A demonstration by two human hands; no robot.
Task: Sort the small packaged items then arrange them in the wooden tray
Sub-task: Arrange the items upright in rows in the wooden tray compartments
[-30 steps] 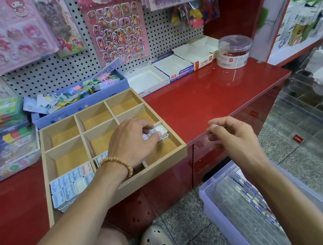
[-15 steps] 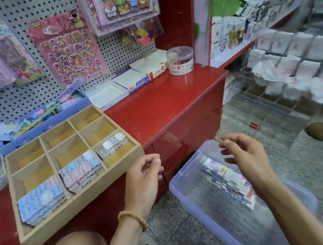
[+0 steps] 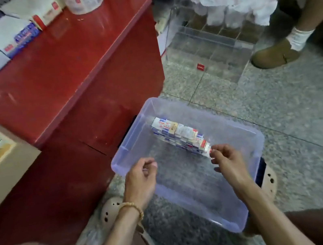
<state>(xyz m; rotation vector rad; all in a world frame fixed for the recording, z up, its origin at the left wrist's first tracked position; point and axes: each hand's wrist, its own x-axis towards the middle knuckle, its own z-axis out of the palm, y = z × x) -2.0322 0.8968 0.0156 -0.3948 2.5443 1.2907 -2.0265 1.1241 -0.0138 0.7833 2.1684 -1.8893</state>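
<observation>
Head view, the only one supplied. Both hands hung over the clear plastic bin [image 3: 192, 198] on the floor, set apart from each other. The left hand [image 3: 141, 181] was loosely curled and held nothing. The right hand [image 3: 228, 161] had its fingertips [image 3: 212, 152] at the near end of the row of small packaged items [image 3: 180, 137] stacked along the bin's far side; whether they had already pinched a packet could not be told, the frame being soft there. The wooden tray [image 3: 3, 168] sat partly in frame on the red counter [image 3: 66, 69], some packets already in it.

Judgement: the step in hand was fetching more stock. The next move calls for a firm pinch on an end packet, lifted without toppling the row.
</observation>
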